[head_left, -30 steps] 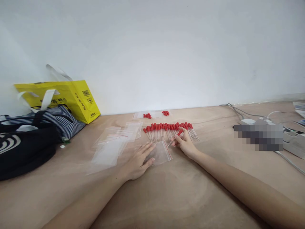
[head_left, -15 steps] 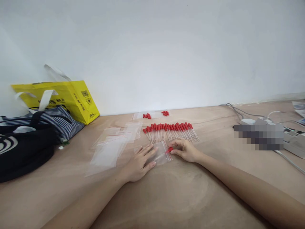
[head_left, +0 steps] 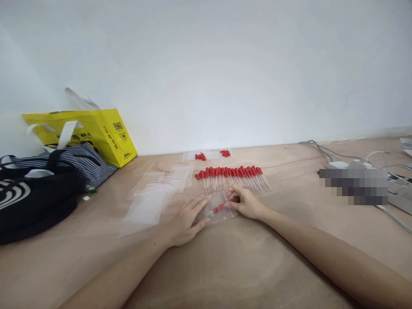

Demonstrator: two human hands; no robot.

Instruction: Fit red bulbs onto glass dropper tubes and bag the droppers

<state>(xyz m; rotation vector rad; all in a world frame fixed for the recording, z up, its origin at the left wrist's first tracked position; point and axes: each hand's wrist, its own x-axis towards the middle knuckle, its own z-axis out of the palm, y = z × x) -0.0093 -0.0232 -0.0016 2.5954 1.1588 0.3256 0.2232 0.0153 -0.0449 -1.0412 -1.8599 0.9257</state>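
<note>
Dropper lay inside the zip bag below frame centre, its axis slanting up rightward, red bulb nearest the right hand, curled at the bag's mouth, grip unclear; the left hand lay spread on it.

An improvised indoor workspace: wooden tabletop, pale wall, yellow bag, loose cables.

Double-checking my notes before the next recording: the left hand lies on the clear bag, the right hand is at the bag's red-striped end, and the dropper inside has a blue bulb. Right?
One detail is wrong: the bulb of the dropper inside the clear bag is red, as the head view shows. The rest stands.
</note>
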